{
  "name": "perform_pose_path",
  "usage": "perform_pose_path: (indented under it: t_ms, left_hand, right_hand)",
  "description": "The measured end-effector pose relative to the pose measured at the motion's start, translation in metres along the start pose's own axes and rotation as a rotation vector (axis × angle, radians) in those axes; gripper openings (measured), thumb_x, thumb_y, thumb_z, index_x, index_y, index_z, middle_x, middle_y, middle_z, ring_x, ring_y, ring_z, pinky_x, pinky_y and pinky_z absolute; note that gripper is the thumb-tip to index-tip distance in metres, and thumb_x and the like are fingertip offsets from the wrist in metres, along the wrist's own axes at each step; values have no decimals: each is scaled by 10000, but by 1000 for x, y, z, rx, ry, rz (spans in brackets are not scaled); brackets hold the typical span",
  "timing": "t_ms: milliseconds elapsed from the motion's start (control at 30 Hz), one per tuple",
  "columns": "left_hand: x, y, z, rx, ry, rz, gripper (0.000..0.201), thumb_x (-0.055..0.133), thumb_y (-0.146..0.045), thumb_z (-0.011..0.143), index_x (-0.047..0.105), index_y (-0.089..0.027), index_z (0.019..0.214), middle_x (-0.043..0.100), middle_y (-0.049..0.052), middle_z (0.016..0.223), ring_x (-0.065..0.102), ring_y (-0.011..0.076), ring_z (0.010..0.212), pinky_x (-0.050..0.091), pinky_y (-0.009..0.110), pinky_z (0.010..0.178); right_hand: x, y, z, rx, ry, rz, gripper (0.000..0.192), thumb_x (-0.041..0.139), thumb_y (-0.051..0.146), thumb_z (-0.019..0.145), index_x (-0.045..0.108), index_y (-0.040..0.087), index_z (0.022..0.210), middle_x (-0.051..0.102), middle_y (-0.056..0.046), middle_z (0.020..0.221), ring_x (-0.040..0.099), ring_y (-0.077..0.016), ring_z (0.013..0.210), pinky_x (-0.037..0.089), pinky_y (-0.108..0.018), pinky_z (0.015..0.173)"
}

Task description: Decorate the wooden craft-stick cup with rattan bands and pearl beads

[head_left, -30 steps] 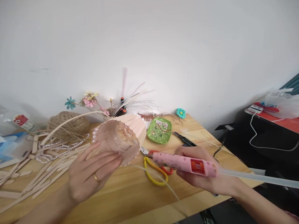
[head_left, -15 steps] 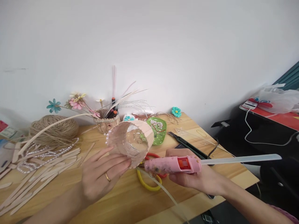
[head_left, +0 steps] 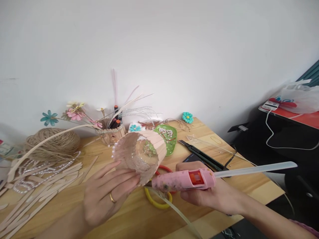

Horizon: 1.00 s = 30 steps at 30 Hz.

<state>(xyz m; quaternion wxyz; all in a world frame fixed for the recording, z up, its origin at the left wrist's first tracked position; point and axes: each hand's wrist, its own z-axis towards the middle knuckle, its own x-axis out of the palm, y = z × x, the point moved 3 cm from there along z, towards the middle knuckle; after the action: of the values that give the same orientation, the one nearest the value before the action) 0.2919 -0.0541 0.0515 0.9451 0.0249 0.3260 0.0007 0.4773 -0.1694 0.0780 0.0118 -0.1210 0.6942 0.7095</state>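
My left hand is closed on the near side of a round pot faced with wooden craft sticks, tilted so its open mouth faces me. A row of pearl beads runs along the pot's left edge. My right hand grips a pink hot glue gun, with a long clear glue stick out of its back end. The gun's nozzle is at the pot's lower rim; whether it touches I cannot tell. Below the gun lie scissors with red and yellow handles.
A green dish of beads stands behind the pot, beside a utility knife. A stick-covered holder with markers and flowers is at the back. Twine, bead strings and loose craft sticks lie on the left.
The view has shifted slightly. My hands keep their holds on the pot and glue gun, and the gun's nozzle has moved slightly left along with the pot's lower rim.
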Motion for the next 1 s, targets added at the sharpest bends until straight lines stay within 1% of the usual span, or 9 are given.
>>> perform_pose_path:
  t_ms: [100, 267, 433, 533, 633, 700, 833, 1000]
  left_hand:
    - [0, 0, 2, -6, 4, 4, 137, 538, -84, 837, 628, -160, 906, 748, 21, 769, 683, 103, 757, 437, 284, 911]
    - [-1, 0, 3, 9, 6, 11, 127, 530, -91, 845, 623, -155, 903, 749, 25, 762, 682, 103, 761, 442, 278, 904]
    - [-1, 0, 1, 13, 10, 19, 136, 539, -77, 838, 620, -153, 917, 749, 30, 775, 684, 111, 768, 445, 299, 899]
    - [-1, 1, -1, 6, 14, 11, 146, 542, -78, 834, 618, -162, 927, 750, 27, 786, 686, 119, 766, 460, 313, 881]
    - [-1, 1, -1, 9, 14, 17, 158, 544, -86, 833, 614, -178, 940, 751, 16, 790, 688, 119, 758, 466, 311, 879]
    - [-1, 1, -1, 7, 15, 21, 166, 543, -86, 832, 613, -183, 946, 751, 15, 792, 689, 119, 761, 467, 306, 881]
    - [-1, 0, -1, 6, 12, 23, 145, 543, -99, 837, 617, -176, 934, 750, 17, 786, 687, 114, 765, 460, 292, 890]
    - [-1, -1, -1, 5, 11, 17, 136, 532, -95, 846, 620, -165, 922, 749, 19, 782, 682, 103, 770, 441, 286, 913]
  right_hand:
    - [-1, -1, 0, -18, -29, -31, 353, 507, 42, 720, 624, 206, 1010, 627, 22, 861, 525, -101, 664, 415, -199, 600]
    - [0, -1, 0, 3, -46, -77, 198, 517, 66, 716, 616, 176, 848, 588, 25, 784, 473, -89, 611, 388, -197, 558]
    - [1, -1, 0, 2, -46, -100, 189, 517, 58, 715, 602, 176, 835, 557, 34, 752, 434, -80, 590, 371, -189, 544]
    - [0, -2, 0, 15, -61, -119, 138, 527, 80, 712, 584, 172, 798, 537, 31, 725, 416, -80, 576, 365, -188, 523]
    - [0, -3, 1, 11, -63, -117, 96, 535, 107, 701, 564, 175, 763, 497, 39, 679, 374, -75, 549, 332, -185, 486]
    - [0, -3, 1, 23, -59, -105, 77, 529, 101, 685, 528, 175, 707, 447, 48, 642, 339, -70, 536, 297, -184, 469]
    - [1, -2, 1, 40, -59, -72, 133, 493, 68, 660, 433, 180, 622, 374, 58, 612, 301, -69, 535, 250, -197, 465]
    - [1, -3, -1, 44, -50, -20, 164, 478, 30, 660, 422, 182, 630, 355, 65, 615, 285, -67, 540, 236, -201, 470]
